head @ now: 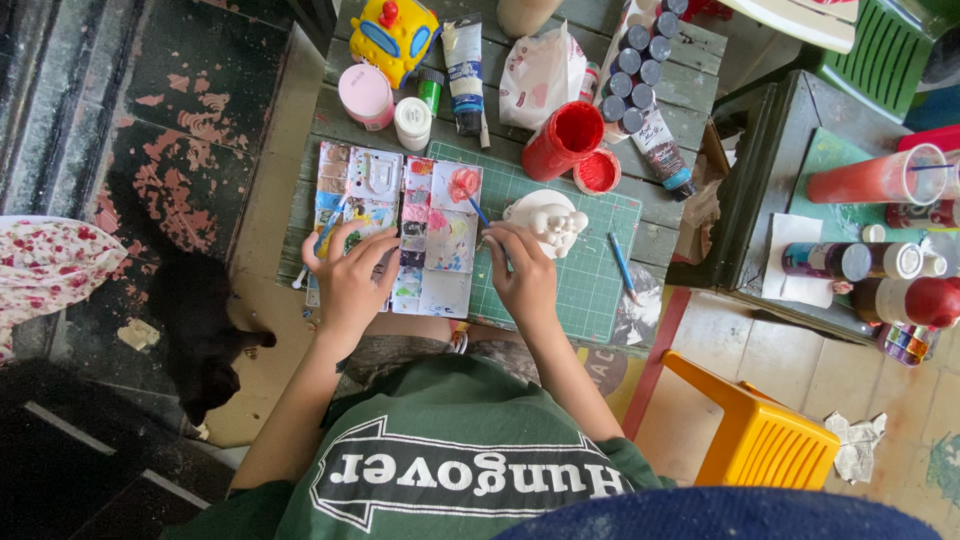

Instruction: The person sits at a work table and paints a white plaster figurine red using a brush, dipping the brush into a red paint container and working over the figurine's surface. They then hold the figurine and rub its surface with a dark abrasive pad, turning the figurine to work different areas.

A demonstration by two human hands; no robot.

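Right hand: fingers pinched on a thin blue brush; tip reaches up-left of the grip into a pink paint well of the palette.

Left hand: fingers curled around a second brush, resting on the left half of the palette; bristle end lies among the mixed colours just above the knuckles.

White figurine: unpainted, standing just right of the right hand's grip, on the green mat.

Loose blue brush: on the mat, further right of the figurine.

Red jar and its lid: above the figurine, open, beside each other.

Paint tubes, pink tub: well above both hands.

Black cat: on the floor, left of the left arm.
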